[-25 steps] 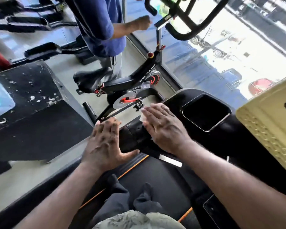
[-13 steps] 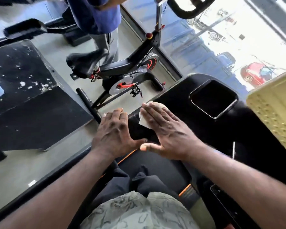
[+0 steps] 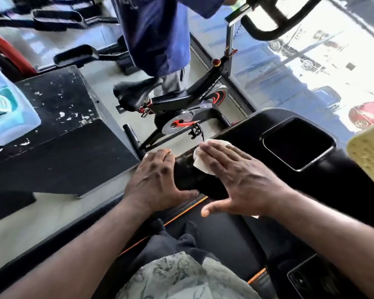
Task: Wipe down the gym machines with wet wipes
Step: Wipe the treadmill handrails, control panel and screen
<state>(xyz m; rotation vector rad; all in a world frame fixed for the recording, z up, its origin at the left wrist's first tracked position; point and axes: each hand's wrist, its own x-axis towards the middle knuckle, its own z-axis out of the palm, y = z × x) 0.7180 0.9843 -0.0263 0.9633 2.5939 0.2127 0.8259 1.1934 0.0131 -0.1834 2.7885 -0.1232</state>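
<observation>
One machine is under way: the right hand [image 3: 242, 180], fingers flat and spread, presses the wet wipe [image 3: 200, 164] onto the treadmill's black handrail [image 3: 186, 179], while the left hand [image 3: 156, 180] rests relaxed beside it. The console [image 3: 296, 143] and the exercise bike [image 3: 194, 104] probably still need wiping.

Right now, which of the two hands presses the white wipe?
The right hand, flat on the wipe; the left hand rests bare on the black bar.

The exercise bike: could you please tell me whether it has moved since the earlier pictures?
No. The exercise bike keeps its place beside the treadmill console and the window; only the camera has shifted.
</observation>
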